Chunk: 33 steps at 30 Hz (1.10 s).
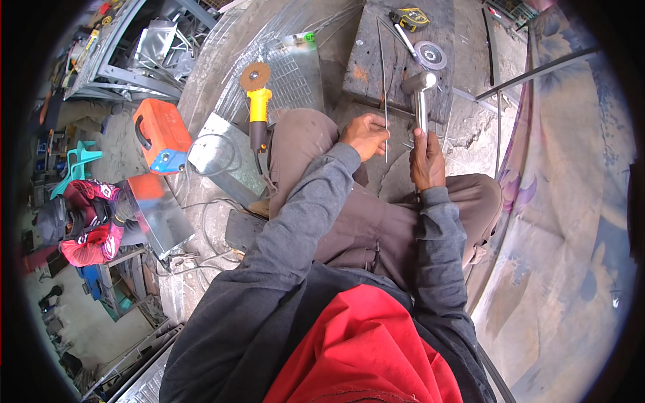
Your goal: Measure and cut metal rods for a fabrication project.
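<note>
My left hand (366, 136) pinches the lower part of a thin metal rod (385, 87). The rod runs up across a dark, worn wooden block (366, 57) and seems bent near its far end. My right hand (427, 161) is wrapped round the handle of a shiny metal hammer (422, 107), its head resting on or just above the block's right part; I cannot tell which. Beyond the hammer head, a round grinding disc (430, 55) lies on the wood, beside a white marker-like stick (406, 40). A yellow and black tape measure (410, 19) sits at the far side.
A yellow angle grinder (258, 111) with a brown disc lies left of my knee, near sheet metal (225, 158) and loose cables. Farther left are an orange welding machine (161, 134) and a person in red (94, 221). A metal frame (127, 74) holds scraps; patterned cloth (571, 221) hangs right.
</note>
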Motion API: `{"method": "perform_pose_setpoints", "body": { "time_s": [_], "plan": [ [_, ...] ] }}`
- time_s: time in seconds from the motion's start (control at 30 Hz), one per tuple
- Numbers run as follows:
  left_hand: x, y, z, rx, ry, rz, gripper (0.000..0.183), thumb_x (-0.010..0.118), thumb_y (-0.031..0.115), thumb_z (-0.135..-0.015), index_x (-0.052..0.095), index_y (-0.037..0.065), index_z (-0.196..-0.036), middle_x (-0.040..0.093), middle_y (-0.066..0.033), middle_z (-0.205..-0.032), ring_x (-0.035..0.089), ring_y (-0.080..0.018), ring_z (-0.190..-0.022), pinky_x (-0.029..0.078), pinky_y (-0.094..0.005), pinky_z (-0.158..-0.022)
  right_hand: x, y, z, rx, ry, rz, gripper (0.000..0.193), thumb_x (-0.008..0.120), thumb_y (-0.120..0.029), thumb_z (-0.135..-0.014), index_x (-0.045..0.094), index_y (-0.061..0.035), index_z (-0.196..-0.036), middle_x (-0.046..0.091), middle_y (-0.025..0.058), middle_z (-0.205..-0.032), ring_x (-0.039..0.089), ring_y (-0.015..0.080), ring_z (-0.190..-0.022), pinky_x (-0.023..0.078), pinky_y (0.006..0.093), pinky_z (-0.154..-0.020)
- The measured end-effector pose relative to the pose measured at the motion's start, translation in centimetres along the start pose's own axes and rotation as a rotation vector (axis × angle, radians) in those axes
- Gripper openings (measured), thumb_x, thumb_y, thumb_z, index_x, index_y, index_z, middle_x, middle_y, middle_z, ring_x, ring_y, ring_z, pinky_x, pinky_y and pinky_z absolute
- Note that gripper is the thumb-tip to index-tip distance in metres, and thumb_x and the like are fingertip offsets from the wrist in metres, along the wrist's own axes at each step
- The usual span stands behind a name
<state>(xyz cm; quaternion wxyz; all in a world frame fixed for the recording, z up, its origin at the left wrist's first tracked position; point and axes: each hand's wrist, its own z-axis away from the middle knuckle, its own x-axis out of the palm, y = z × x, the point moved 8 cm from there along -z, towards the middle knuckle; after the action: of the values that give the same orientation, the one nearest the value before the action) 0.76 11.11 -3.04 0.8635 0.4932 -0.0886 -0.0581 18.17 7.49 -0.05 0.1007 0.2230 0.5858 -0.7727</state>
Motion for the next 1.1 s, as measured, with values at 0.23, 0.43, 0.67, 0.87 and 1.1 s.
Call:
{"method": "perform_pose_setpoints", "body": {
  "time_s": [0.23,0.43,0.67,0.87,1.1],
  "plan": [
    [0.4,0.6,0.2,0.063,-0.018,0.062,0.031,0.065,0.005,-0.087,0.059,-0.001,-0.117,0.064,-0.0089,-0.093,0.067,-0.0151,-0.073,0.057,-0.0257,-0.061,0.0,-0.1,-0.2,0.004,-0.025,-0.03,0.046,0.046,-0.047,-0.101,0.058,-0.0024,-0.101,0.056,0.0124,-0.064,0.057,0.0225,-0.058,0.045,0.0389,-0.057],
    [-0.4,0.9,-0.9,0.096,-0.006,0.102,0.03,0.064,0.006,-0.088,0.059,-0.001,-0.116,0.064,-0.0081,-0.092,0.066,-0.0144,-0.074,0.057,-0.0257,-0.062,0.3,-0.2,-0.2,-0.004,-0.035,-0.044,0.046,0.045,-0.046,-0.102,0.056,-0.0021,-0.094,0.054,0.0108,-0.062,0.055,0.0207,-0.056,0.044,0.0377,-0.055],
    [-0.4,0.6,-1.7,0.059,0.004,0.195,0.024,0.067,0.008,-0.087,0.062,-0.003,-0.108,0.066,-0.0088,-0.094,0.068,-0.0163,-0.077,0.058,-0.0266,-0.064,0.3,0.2,-0.3,-0.001,-0.029,-0.039,0.045,0.046,-0.046,-0.102,0.055,-0.0023,-0.093,0.053,0.0116,-0.062,0.054,0.024,-0.056,0.043,0.0392,-0.055],
    [-0.2,0.2,-2.2,0.049,-0.015,0.211,0.022,0.068,0.009,-0.087,0.063,-0.003,-0.105,0.067,-0.0089,-0.094,0.069,-0.0165,-0.077,0.058,-0.0269,-0.065,0.0,-0.1,-0.4,-0.039,0.013,0.017,0.047,0.046,-0.047,-0.101,0.055,-0.0011,-0.091,0.055,0.0146,-0.064,0.056,0.0264,-0.059,0.044,0.0397,-0.059],
    [0.1,-0.2,-2.2,0.059,-0.003,0.253,0.023,0.068,0.009,-0.086,0.063,-0.003,-0.105,0.067,-0.0101,-0.094,0.067,-0.0173,-0.078,0.059,-0.0288,-0.067,0.1,-4.3,-1.1,-0.126,0.052,0.068,0.048,0.049,-0.046,-0.1,0.059,0.0001,-0.091,0.058,0.0166,-0.066,0.057,0.0265,-0.059,0.045,0.0392,-0.058]
  ]
}}
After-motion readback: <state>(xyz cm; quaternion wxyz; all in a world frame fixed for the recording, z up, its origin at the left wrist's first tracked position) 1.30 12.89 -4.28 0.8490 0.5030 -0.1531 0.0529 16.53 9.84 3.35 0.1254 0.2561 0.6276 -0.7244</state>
